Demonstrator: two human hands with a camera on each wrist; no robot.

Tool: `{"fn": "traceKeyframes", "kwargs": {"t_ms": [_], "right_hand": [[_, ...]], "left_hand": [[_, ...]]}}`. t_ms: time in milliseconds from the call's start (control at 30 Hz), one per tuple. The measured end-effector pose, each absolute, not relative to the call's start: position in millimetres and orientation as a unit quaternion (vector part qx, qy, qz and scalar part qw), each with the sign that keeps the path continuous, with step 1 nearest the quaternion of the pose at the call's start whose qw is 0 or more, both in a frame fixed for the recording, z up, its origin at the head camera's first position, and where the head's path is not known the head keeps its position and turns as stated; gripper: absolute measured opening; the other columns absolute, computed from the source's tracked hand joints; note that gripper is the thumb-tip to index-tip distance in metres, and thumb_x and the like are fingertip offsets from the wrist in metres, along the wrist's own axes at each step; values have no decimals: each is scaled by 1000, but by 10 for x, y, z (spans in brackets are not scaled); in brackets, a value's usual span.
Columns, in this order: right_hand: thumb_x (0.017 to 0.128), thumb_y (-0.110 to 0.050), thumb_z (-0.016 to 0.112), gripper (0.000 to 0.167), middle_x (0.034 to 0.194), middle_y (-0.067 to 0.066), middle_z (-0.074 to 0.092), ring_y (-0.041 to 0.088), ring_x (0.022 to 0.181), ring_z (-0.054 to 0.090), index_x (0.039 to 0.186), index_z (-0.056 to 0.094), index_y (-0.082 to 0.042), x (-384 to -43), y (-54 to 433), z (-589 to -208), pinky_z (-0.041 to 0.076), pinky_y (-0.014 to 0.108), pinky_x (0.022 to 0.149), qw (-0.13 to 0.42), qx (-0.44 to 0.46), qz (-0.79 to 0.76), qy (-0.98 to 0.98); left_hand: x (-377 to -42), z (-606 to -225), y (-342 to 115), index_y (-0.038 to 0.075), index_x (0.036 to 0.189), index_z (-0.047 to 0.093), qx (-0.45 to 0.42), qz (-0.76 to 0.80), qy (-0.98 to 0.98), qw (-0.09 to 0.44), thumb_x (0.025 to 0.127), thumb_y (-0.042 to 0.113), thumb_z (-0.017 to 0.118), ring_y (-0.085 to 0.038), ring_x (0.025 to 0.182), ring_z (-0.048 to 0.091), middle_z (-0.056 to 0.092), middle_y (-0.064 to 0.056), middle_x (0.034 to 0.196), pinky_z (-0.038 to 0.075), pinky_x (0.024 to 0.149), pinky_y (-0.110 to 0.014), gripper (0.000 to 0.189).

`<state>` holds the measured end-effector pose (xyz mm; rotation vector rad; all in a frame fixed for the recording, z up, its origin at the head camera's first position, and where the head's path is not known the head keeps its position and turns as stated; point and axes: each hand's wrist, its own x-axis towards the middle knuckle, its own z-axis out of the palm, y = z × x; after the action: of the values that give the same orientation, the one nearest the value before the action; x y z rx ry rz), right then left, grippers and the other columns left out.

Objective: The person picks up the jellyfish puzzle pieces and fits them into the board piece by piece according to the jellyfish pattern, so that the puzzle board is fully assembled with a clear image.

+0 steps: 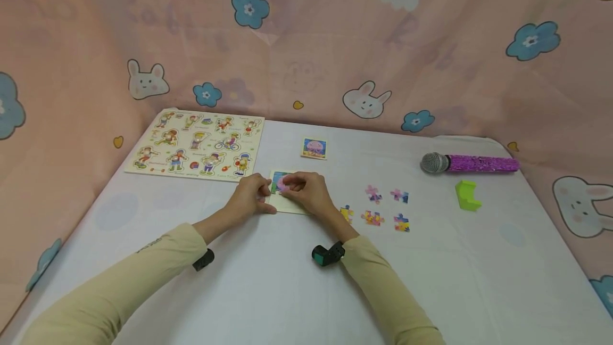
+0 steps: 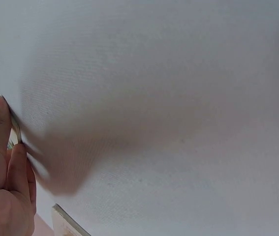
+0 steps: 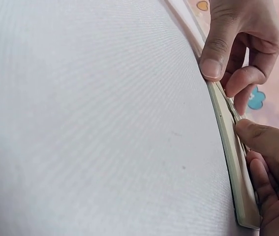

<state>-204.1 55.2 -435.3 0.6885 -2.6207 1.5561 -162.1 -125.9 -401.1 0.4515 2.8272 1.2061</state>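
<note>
Gripping a board [image 1: 289, 206] by its left end with the left hand [image 1: 245, 196], fingers and thumb curled; bunching the right hand's [image 1: 310, 191] fingers over a pink piece [image 1: 281, 183] on it, unclear whether pinching or pressing. Outward on the worktop [image 1: 268, 286]: to the right, five loose pieces [image 1: 372, 218], microphone [image 1: 481, 163], green block [image 1: 465, 196]; behind, a card [image 1: 314, 148].

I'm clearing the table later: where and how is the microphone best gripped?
Probably by the middle of the purple handle, from above, gripping across it: it is long, straight and lies crosswise, and the green block sits close on its near side.
</note>
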Motion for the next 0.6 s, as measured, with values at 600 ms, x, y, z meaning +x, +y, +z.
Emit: {"fn": "traceKeyframes", "kwargs": {"t_ms": [600], "right_hand": [[76,-4,80,22,88,11,72,12,70,61,96,72,2,-2036,555,-4320,50,19,64,13,232,492,-839]], "left_hand": [[-1648,-4015,-1263,-4,75,57,154,387,909,8,61,0,88,-36,108,58,60,-17,90,48,87,-39,34]]}}
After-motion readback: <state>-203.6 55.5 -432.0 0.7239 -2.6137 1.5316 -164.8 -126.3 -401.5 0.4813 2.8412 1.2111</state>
